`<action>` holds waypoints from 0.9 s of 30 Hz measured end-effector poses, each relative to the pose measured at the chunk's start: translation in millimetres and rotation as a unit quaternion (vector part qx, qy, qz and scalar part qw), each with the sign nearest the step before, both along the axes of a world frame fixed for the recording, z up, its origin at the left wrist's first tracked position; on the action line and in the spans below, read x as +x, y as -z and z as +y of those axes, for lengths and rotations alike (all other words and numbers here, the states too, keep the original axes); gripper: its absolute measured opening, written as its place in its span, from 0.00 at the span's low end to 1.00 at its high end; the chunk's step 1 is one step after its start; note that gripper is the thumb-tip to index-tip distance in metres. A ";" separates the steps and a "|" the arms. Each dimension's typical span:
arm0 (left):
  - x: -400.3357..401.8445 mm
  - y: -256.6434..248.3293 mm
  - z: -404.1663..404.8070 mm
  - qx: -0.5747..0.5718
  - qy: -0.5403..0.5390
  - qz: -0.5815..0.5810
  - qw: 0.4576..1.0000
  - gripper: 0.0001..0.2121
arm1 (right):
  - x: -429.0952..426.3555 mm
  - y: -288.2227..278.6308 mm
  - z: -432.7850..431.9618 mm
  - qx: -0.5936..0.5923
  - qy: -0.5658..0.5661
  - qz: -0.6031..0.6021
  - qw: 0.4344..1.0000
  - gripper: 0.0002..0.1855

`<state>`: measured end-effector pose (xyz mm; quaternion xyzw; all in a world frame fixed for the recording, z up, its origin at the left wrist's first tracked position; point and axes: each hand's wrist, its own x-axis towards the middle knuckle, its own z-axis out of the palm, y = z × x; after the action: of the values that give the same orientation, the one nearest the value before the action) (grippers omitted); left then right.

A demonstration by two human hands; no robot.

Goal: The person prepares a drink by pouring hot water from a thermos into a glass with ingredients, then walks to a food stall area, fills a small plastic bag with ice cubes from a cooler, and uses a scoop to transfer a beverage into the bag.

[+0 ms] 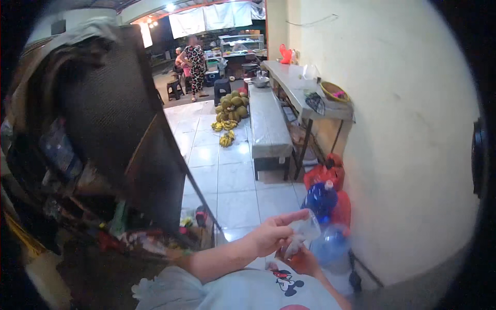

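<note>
My left hand (270, 235) reaches across my body and pinches a small, translucent plastic bag (309, 228). The bag's upper part stands out beyond my fingertips, and its crumpled lower part hangs between my hands. Just below, close to my shirt, my right hand (301, 260) is curled around that lower part. Its fingers are partly hidden by the plastic and my left hand. Beyond my hands, a pale blue water jug (330, 245) stands on the floor, with a darker blue water jug (321, 199) behind it.
Red plastic bags (329, 170) sit beside the wall. A long covered bench (270, 130) runs along a table (288, 79) holding a basket (335, 91). Coconuts (234, 104) and bananas (227, 138) lie on the tiles. A dark cabinet (112, 100) stands left; a person (195, 66) stands far off.
</note>
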<state>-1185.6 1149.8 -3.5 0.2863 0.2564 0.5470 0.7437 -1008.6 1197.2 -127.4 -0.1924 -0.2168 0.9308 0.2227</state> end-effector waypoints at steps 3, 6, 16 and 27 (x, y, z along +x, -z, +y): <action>-71.1 -11.3 93.8 0.021 -0.072 0.033 0.997 0.27 | -78.7 16.5 118.0 0.060 -0.044 0.027 0.997 0.18; -140.5 -25.5 163.5 0.014 -0.122 0.015 0.992 0.26 | -169.1 16.3 211.3 0.117 -0.064 -0.007 0.991 0.16; -424.8 -23.2 424.4 0.016 -0.191 0.011 0.981 0.28 | -483.9 -24.3 461.8 0.090 -0.086 0.011 0.992 0.20; -750.9 -9.0 639.4 -0.006 -0.226 0.005 0.974 0.28 | -795.8 18.7 706.6 -0.181 -0.189 -0.006 0.965 0.27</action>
<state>-1936.5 1789.2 5.5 0.2192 0.3220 0.6976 0.6014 -1804.4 1903.8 -146.0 -0.1906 -0.0781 0.9786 0.0031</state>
